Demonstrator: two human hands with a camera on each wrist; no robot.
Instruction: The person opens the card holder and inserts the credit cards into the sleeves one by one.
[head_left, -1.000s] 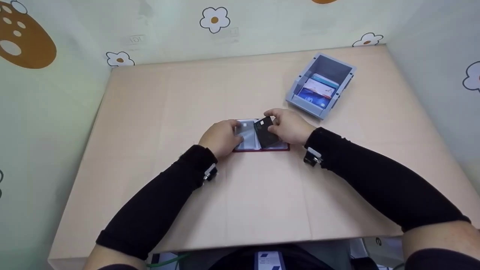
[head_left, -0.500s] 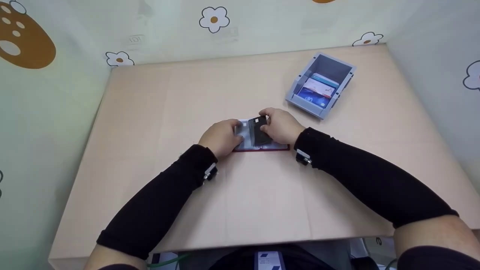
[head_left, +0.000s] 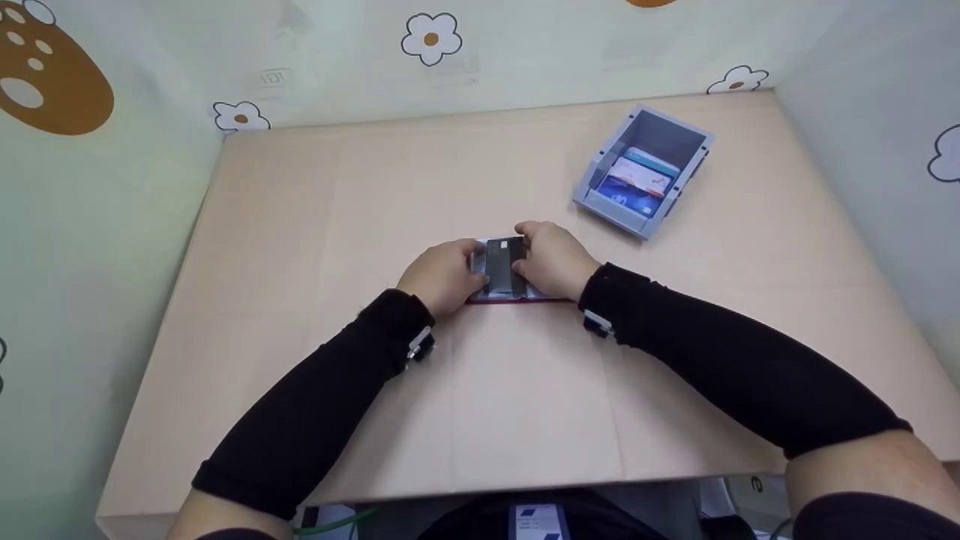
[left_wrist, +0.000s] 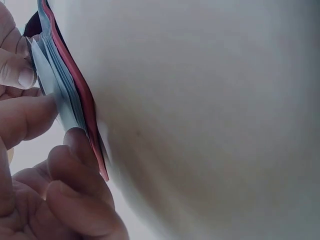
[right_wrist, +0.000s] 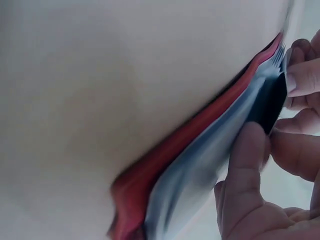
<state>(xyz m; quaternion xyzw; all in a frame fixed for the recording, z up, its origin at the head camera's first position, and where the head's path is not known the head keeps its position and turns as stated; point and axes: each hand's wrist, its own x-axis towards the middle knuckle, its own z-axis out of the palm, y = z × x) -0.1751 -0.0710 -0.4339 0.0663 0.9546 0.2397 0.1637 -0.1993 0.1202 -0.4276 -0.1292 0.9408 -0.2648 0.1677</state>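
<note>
A card holder with a red cover [right_wrist: 210, 120] and clear plastic sleeves [left_wrist: 62, 85] lies spread open on the table. My left hand [head_left: 440, 276] grips its left side, thumb on the sleeves and fingers at the outer edge. With thumb and fingers, my right hand [head_left: 556, 259] pinches the right edge of a black bank card [head_left: 498, 264] with a pale chip. The card's left part looks greyer, as if under the clear plastic; its right part is darker and uncovered. In the right wrist view the black card [right_wrist: 271, 102] stands between the fingers and the sleeves.
A grey-blue plastic bin [head_left: 612, 216] stands at the back right, beyond my right hand. Several cards [head_left: 637, 180] lie inside it. The table [head_left: 315, 202] meets patterned walls at the back.
My right hand has moved left with the black card, which has straightened from a tilt and slid leftward over the holder. The left hand has stayed in place on the holder.
</note>
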